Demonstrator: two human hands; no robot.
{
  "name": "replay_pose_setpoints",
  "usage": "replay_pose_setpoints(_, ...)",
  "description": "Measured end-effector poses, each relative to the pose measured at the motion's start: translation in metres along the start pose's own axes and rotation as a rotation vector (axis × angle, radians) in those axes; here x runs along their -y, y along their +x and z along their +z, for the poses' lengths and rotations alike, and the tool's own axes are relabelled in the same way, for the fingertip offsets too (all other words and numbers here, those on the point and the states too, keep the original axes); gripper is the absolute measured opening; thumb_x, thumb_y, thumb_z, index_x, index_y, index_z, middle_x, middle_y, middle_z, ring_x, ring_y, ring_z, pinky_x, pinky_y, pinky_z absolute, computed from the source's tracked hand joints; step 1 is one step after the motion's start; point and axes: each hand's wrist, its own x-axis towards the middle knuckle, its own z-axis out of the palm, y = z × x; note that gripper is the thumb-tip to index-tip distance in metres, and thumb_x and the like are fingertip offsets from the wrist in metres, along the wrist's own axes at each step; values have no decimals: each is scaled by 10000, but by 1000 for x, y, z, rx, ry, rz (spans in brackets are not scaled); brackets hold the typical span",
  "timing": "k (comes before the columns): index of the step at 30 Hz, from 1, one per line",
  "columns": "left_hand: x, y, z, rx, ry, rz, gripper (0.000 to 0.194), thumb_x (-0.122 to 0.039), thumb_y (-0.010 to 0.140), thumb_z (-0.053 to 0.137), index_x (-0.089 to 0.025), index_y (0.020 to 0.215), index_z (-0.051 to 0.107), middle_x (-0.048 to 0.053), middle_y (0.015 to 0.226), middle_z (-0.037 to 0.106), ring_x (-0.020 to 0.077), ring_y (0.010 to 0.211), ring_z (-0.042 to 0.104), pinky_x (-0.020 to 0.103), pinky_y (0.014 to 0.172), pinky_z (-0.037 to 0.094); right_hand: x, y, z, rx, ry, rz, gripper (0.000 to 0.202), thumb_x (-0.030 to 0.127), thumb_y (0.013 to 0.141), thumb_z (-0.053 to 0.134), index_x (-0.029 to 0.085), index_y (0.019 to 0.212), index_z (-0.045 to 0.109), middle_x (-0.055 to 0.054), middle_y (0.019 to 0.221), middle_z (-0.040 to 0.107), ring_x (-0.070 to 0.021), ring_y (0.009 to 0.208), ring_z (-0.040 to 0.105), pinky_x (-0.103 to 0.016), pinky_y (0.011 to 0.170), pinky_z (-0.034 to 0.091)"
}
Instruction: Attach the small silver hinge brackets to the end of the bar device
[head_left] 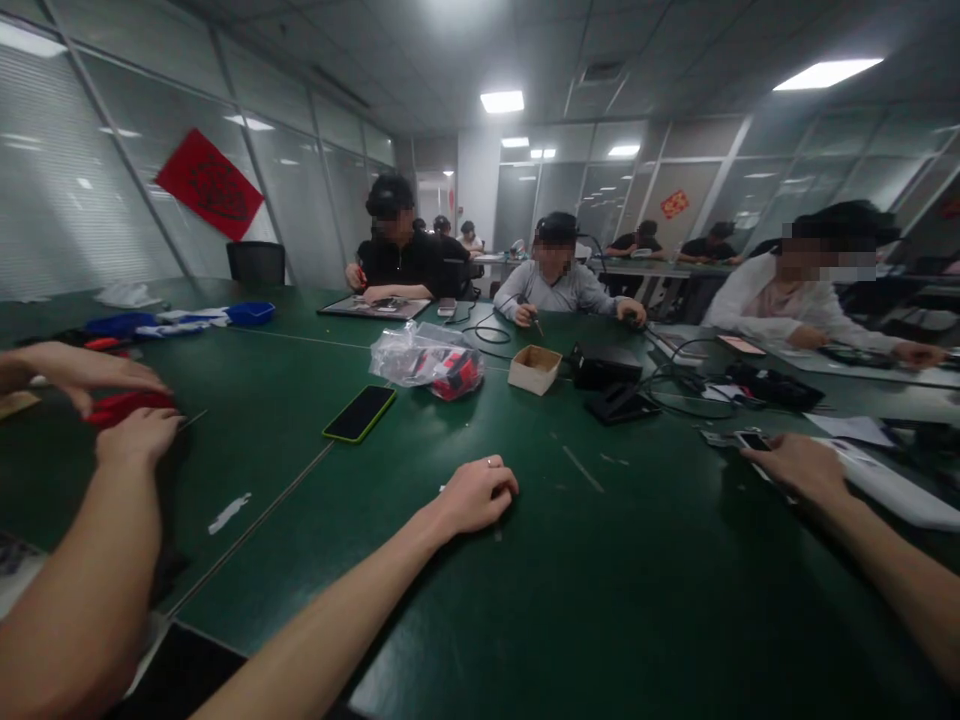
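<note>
The box (535, 368) stands on the green table (570, 590), and the person's left hand (480, 495) rests palm down on the near side of it, a little to its left. The left hand's fingers are loosely curled, with a ring on one; whether anything lies under them cannot be told. The right hand (802, 465) is well to the right of the box and nearer the person, partly closed over a small device (752, 441); its fingers touch the device, but whether they grip it or only rest on it cannot be told. A white slab (892, 482) lies farther right of the box, beyond the right hand. Just left of the box is a clear bag (409, 355) with red and black contents, and nearer and farther left lies a phone (361, 413). A black case (606, 367) sits close on the right of the box. Far left of the box, a co-worker's hands (139, 435) are on a red item (131, 405). Behind the box, a person in grey (559, 285) holds a thin tool (538, 323).
</note>
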Motion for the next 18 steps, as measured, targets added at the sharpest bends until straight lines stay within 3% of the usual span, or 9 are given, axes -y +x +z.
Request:
replay_pose_setpoints(11, 1, -1, 2, 11, 21, 14, 184, -107, 769, 507, -189, 844, 654, 8, 808, 568, 128, 719, 544, 211, 653, 407, 4, -3, 2, -23, 19, 11, 356, 467, 764, 526, 156, 703, 687, -125, 672, 638, -319, 753, 630, -320, 538, 418)
replay_pose_setpoints(18, 1, -2, 2, 15, 23, 18, 186, -120, 786, 497, -190, 855, 655, 12, 837, 575, 127, 729, 547, 216, 666, 415, 0, 3, 8, -37, 21, 68, 402, 509, 736, 522, 150, 763, 700, -159, 767, 658, -344, 782, 629, -344, 534, 439)
